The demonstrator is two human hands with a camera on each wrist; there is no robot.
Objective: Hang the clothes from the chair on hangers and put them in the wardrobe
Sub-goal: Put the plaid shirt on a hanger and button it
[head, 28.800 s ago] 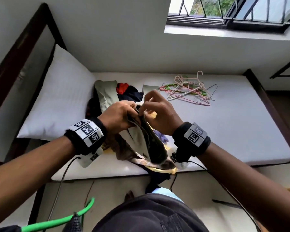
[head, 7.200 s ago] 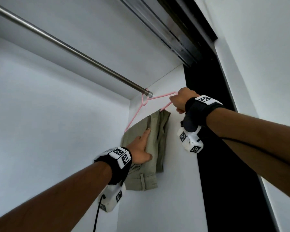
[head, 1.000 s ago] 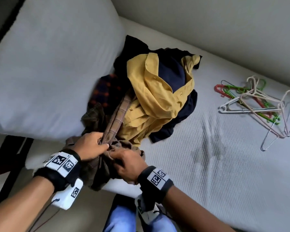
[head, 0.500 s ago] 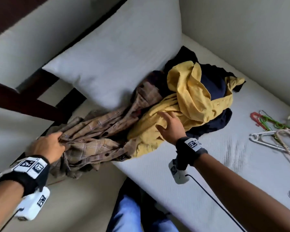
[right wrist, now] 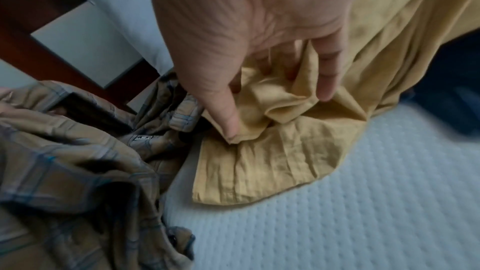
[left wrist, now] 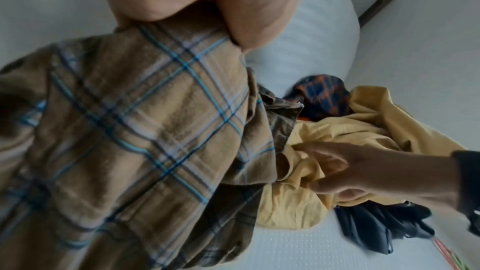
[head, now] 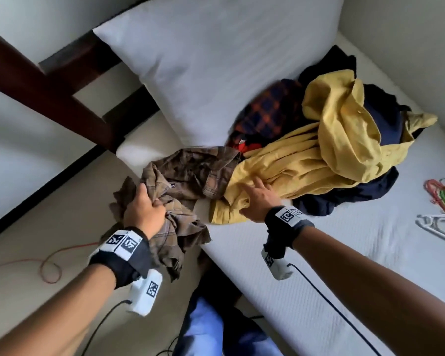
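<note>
A brown plaid shirt [head: 190, 173] trails off the mattress edge, and my left hand [head: 143, 210] grips a bunch of it; its blue-checked cloth [left wrist: 135, 130] fills the left wrist view. My right hand [head: 254, 199] lies flat with straight fingers on a yellow shirt [head: 319, 155], pressing its hem [right wrist: 259, 151]. Under the yellow shirt lie a dark navy garment [head: 344, 196] and an orange-and-navy checked one [head: 267, 111]. Several plastic hangers [head: 442, 201] lie at the right edge of the bed.
A white pillow [head: 203, 60] sits behind the pile on the white mattress [head: 344, 265]. The dark wooden bed frame [head: 49, 86] stands at the left. An orange cable [head: 49, 265] loops on the floor. My blue-trousered legs [head: 211, 330] stand against the bed.
My left hand has pulled the brown plaid shirt further out of the pile, towards me. My right hand stays pressed on the yellow shirt. The view has shifted right.
</note>
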